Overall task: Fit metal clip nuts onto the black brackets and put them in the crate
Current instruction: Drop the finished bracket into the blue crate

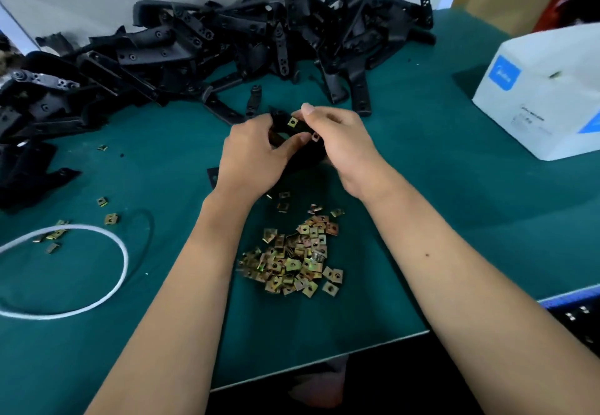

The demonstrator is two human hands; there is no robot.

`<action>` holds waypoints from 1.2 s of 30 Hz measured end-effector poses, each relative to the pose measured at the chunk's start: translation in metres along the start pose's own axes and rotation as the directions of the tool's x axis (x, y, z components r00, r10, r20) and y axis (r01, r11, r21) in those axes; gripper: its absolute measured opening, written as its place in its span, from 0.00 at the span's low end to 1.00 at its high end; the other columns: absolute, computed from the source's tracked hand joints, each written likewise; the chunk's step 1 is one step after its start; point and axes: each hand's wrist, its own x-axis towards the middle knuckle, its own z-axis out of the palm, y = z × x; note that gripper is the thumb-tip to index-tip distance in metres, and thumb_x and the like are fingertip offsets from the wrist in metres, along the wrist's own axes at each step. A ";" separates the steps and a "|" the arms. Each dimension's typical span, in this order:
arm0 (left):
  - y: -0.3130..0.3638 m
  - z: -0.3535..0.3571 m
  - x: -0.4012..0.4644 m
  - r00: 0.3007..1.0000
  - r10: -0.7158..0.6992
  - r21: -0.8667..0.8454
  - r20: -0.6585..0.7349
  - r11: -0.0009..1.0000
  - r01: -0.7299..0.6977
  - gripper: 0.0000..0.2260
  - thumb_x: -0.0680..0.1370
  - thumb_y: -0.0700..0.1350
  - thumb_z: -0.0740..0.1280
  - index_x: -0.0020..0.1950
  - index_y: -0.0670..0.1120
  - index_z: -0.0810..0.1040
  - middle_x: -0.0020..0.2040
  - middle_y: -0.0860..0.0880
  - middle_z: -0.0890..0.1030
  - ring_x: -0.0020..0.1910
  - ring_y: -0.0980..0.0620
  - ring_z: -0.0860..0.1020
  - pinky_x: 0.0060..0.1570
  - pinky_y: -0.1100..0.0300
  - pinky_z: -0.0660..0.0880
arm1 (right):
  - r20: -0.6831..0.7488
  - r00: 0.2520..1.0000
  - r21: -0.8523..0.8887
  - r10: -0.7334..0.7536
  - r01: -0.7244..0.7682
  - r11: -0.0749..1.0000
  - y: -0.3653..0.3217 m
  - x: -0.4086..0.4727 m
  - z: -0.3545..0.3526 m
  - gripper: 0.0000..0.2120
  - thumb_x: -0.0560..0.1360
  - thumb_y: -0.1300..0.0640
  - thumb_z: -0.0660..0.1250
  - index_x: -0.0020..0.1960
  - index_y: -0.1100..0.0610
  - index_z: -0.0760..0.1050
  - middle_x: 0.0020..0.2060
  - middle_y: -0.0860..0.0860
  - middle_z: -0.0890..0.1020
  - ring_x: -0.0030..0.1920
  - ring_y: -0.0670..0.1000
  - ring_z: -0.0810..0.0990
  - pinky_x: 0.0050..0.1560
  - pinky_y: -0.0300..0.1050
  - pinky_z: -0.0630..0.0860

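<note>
Both hands hold one black bracket (pixel 303 151) above the middle of the green table. My left hand (pixel 256 155) grips its left side, fingers curled round it. My right hand (pixel 337 142) grips the right side, thumb and fingers pinched near a brass-coloured clip nut (pixel 315 137). Another clip nut (pixel 293 121) sits fitted on the bracket's top end. A heap of loose clip nuts (pixel 293 255) lies on the table between my forearms. A large pile of black brackets (pixel 207 44) covers the far left and back of the table.
A white cardboard box (pixel 548 90) stands at the right. A white cord loop (pixel 65 272) lies at the left with a few stray clip nuts (pixel 110 218) near it. A blue crate edge (pixel 574 301) shows past the table's right front corner.
</note>
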 end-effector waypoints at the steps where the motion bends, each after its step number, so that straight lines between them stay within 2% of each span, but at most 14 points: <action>1: 0.013 0.000 0.002 0.999 0.033 -0.004 0.025 0.999 -0.033 0.21 0.75 0.64 0.73 0.35 0.52 0.69 0.30 0.54 0.73 0.29 0.59 0.70 0.28 0.60 0.61 | -0.033 0.999 0.021 0.017 -0.016 1.000 -0.004 -0.004 -0.011 0.13 0.82 0.48 0.67 0.55 0.55 0.85 0.54 0.48 0.87 0.59 0.47 0.83 0.67 0.54 0.78; 3: 0.046 0.007 0.006 0.994 0.093 -0.032 0.063 0.995 -0.091 0.23 0.74 0.63 0.74 0.33 0.51 0.66 0.28 0.55 0.70 0.26 0.58 0.67 0.26 0.61 0.59 | -0.068 0.997 0.085 0.025 -0.019 0.996 -0.012 -0.016 -0.042 0.13 0.82 0.49 0.67 0.49 0.58 0.84 0.51 0.50 0.86 0.57 0.52 0.83 0.67 0.59 0.77; 5: 0.086 0.019 0.009 0.982 0.161 -0.025 0.099 0.987 -0.159 0.23 0.74 0.63 0.74 0.34 0.50 0.68 0.29 0.53 0.71 0.28 0.55 0.68 0.29 0.55 0.62 | -0.108 0.994 0.193 0.025 -0.004 0.981 -0.018 -0.033 -0.076 0.10 0.82 0.53 0.67 0.48 0.57 0.83 0.46 0.51 0.85 0.52 0.52 0.82 0.63 0.60 0.79; 7: 0.129 0.039 0.010 0.947 0.272 -0.029 0.174 0.962 -0.271 0.19 0.73 0.63 0.74 0.41 0.47 0.78 0.35 0.51 0.79 0.35 0.50 0.76 0.36 0.51 0.71 | -0.249 0.969 0.248 0.014 0.049 0.967 -0.022 -0.056 -0.116 0.07 0.82 0.57 0.68 0.53 0.58 0.84 0.49 0.56 0.86 0.51 0.54 0.83 0.60 0.61 0.80; 9: 0.172 0.061 0.004 0.883 0.388 -0.101 0.264 0.921 -0.375 0.19 0.73 0.61 0.75 0.50 0.46 0.82 0.41 0.51 0.84 0.41 0.50 0.80 0.47 0.49 0.77 | -0.402 0.916 0.282 -0.002 0.126 0.951 -0.021 -0.084 -0.157 0.08 0.82 0.60 0.67 0.55 0.60 0.84 0.54 0.62 0.86 0.54 0.57 0.84 0.58 0.61 0.80; 14: 0.283 0.141 -0.042 0.667 0.609 -0.281 0.429 0.792 -0.542 0.20 0.74 0.57 0.76 0.58 0.45 0.80 0.50 0.49 0.84 0.48 0.48 0.81 0.54 0.51 0.76 | -0.732 0.680 0.221 -0.049 0.305 0.926 -0.001 -0.176 -0.275 0.06 0.82 0.64 0.65 0.53 0.64 0.82 0.48 0.60 0.84 0.49 0.56 0.82 0.58 0.59 0.80; 17: 0.339 0.194 -0.093 0.521 0.724 -0.295 0.452 0.673 -0.679 0.18 0.76 0.55 0.74 0.60 0.46 0.78 0.56 0.45 0.82 0.56 0.43 0.79 0.55 0.51 0.74 | -0.856 0.513 0.249 0.056 0.316 0.915 0.021 -0.236 -0.331 0.06 0.82 0.65 0.65 0.51 0.60 0.81 0.43 0.55 0.85 0.42 0.52 0.84 0.47 0.52 0.83; 22: 0.374 0.262 -0.179 0.290 0.710 -0.335 0.642 0.600 -0.726 0.16 0.76 0.49 0.73 0.60 0.43 0.77 0.58 0.42 0.79 0.58 0.40 0.79 0.51 0.51 0.74 | -0.897 0.341 0.335 0.282 0.107 0.936 0.087 -0.311 -0.375 0.09 0.84 0.61 0.64 0.49 0.57 0.81 0.37 0.50 0.86 0.35 0.47 0.84 0.36 0.43 0.81; 26: 0.364 0.297 -0.221 0.165 0.627 -0.340 0.761 0.603 -0.722 0.17 0.77 0.49 0.73 0.61 0.42 0.75 0.60 0.41 0.75 0.61 0.38 0.77 0.55 0.47 0.74 | -0.894 0.101 0.429 0.437 -0.092 0.899 0.158 -0.357 -0.390 0.06 0.82 0.62 0.67 0.53 0.62 0.83 0.46 0.60 0.85 0.44 0.56 0.82 0.52 0.54 0.81; 28: 0.353 0.307 -0.229 0.138 0.592 -0.328 0.794 0.608 -0.723 0.18 0.78 0.49 0.73 0.62 0.41 0.75 0.60 0.41 0.74 0.61 0.37 0.76 0.57 0.46 0.75 | -0.857 -0.037 0.503 0.514 -0.284 0.817 0.190 -0.381 -0.394 0.06 0.79 0.62 0.70 0.53 0.62 0.84 0.44 0.60 0.85 0.41 0.57 0.82 0.47 0.51 0.82; 29: 0.349 0.311 -0.231 0.122 0.575 -0.322 0.809 0.606 -0.727 0.19 0.78 0.49 0.72 0.64 0.41 0.76 0.61 0.41 0.74 0.62 0.37 0.76 0.58 0.45 0.75 | -0.823 -0.072 0.551 0.564 -0.341 0.761 0.203 -0.391 -0.395 0.06 0.78 0.62 0.72 0.52 0.63 0.85 0.41 0.59 0.84 0.39 0.57 0.82 0.43 0.49 0.82; 31: 0.338 0.316 -0.228 0.116 0.545 -0.306 0.830 0.620 -0.723 0.19 0.79 0.49 0.72 0.66 0.43 0.76 0.62 0.42 0.74 0.62 0.38 0.76 0.59 0.46 0.76 | -0.773 -0.092 0.602 0.627 -0.418 0.681 0.222 -0.400 -0.395 0.09 0.76 0.61 0.74 0.55 0.63 0.85 0.43 0.60 0.84 0.44 0.61 0.83 0.49 0.55 0.83; 33: 0.331 0.320 -0.224 0.129 0.537 -0.309 0.834 0.647 -0.697 0.18 0.79 0.49 0.71 0.67 0.44 0.77 0.62 0.43 0.74 0.61 0.39 0.76 0.57 0.48 0.76 | -0.785 -0.149 0.582 0.601 -0.509 0.634 0.228 -0.403 -0.397 0.11 0.77 0.59 0.73 0.58 0.61 0.84 0.45 0.59 0.84 0.46 0.62 0.83 0.52 0.55 0.82; 36: 0.331 0.319 -0.216 0.205 0.586 -0.354 0.784 0.693 -0.628 0.15 0.79 0.48 0.72 0.65 0.47 0.79 0.61 0.45 0.76 0.60 0.42 0.77 0.58 0.51 0.75 | -0.872 -0.189 0.460 0.451 -0.631 0.625 0.214 -0.389 -0.397 0.11 0.77 0.60 0.69 0.58 0.56 0.84 0.40 0.54 0.82 0.38 0.55 0.80 0.42 0.47 0.78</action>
